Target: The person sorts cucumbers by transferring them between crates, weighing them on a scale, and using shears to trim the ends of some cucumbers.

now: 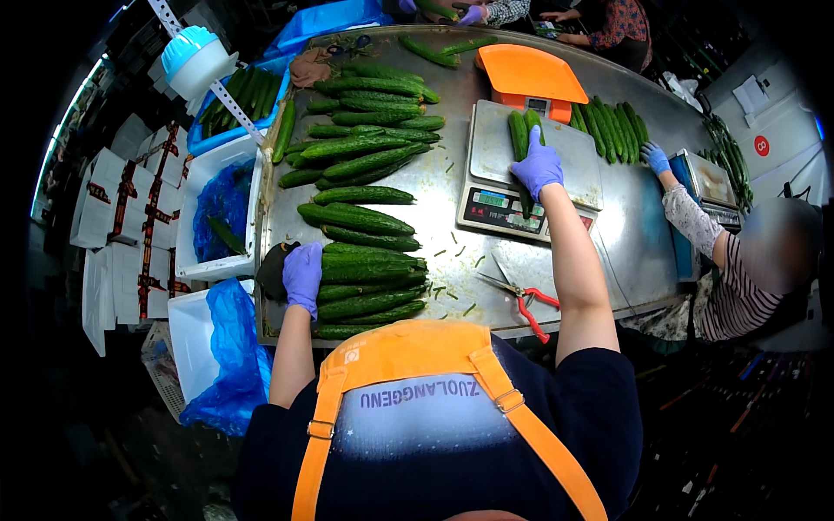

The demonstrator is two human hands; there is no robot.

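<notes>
My left hand, in a purple glove, rests at the left end of a row of cucumbers, beside a dark cloth-like thing; whether it grips anything is hidden. My right hand, gloved alike, is over the cucumbers on the flat metal plate of a digital scale, its fingers on them. One cucumber end reaches over the scale's display panel. Nearer me, pruning shears with red handles lie with their blades apart among small green cut pieces.
More cucumbers lie farther back on the steel table. An orange scale stands behind mine. At the right, a co-worker's gloved hand is beside lined-up cucumbers. White foam boxes with blue plastic stand left; other people work across the table.
</notes>
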